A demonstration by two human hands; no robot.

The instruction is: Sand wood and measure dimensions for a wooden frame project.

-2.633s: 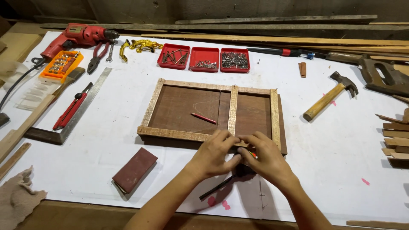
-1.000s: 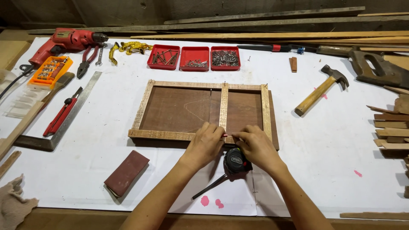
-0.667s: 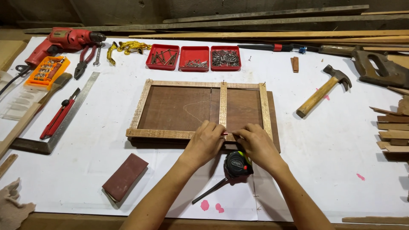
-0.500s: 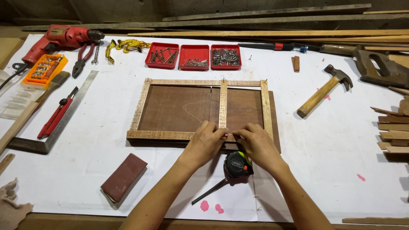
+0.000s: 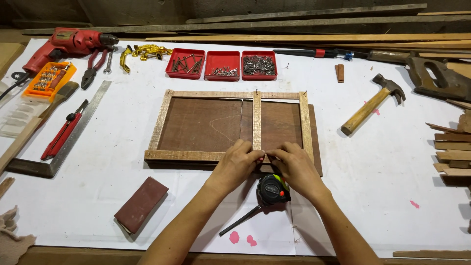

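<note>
The desk [image 5: 392,196] is covered in white paper, and long wooden boards [image 5: 304,37] lie along its far edge. In the middle of the desk sits a wooden frame [image 5: 230,125]: pale strips nailed around a dark brown panel, with one pale strip running upright down the centre. Along the left edge lies a steel square [image 5: 64,142] with a red utility knife [image 5: 64,135] resting on it. A red drill [image 5: 66,44] is at the far left corner, beside pliers [image 5: 93,68] and an orange case of bits [image 5: 49,79]. A hand saw [image 5: 439,81] lies at the far right corner, and a hammer [image 5: 373,104] is just inside it, well clear of the frame. A stack of short wood pieces [image 5: 454,152] sits at the right edge. Three red trays [image 5: 222,65] of nails and screws stand in a row just beyond the frame. A brown sanding block [image 5: 141,203] lies near the front edge, left of the arms.

The left hand [image 5: 238,164] and right hand [image 5: 294,167] are close together at the frame's near edge, where the centre strip meets it, fingertips almost touching and pinched on something small and red that I cannot make out. A black tape measure [image 5: 272,190] lies just in front of the frame, between the wrists.
</note>
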